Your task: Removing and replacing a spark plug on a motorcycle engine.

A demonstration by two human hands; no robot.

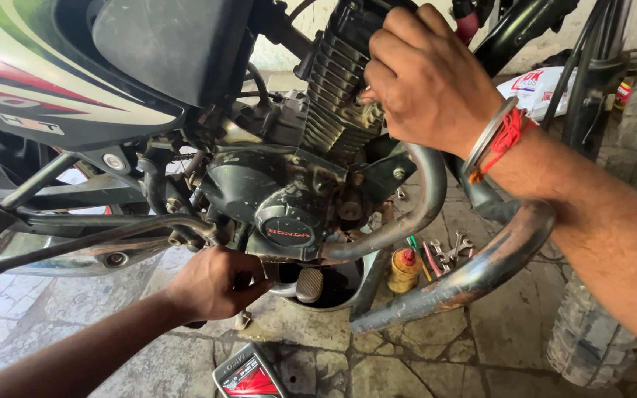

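Oil-drain step — left hand (211, 284) grasps under the engine (282, 199) above the pan (333, 284); right hand (425, 77) grips the cylinder (337, 88) — next needs steady turning.

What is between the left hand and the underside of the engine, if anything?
Nothing visible. The left hand already reaches under the engine, with its fingers at the bottom of the case, just above the drain pan. The foot peg sits beside the fingers, not in front. The right hand rests on the cylinder fins.

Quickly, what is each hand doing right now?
Left hand: closed under the engine; what it holds cannot be told.
Right hand: resting on the engine fins, holding nothing visible.
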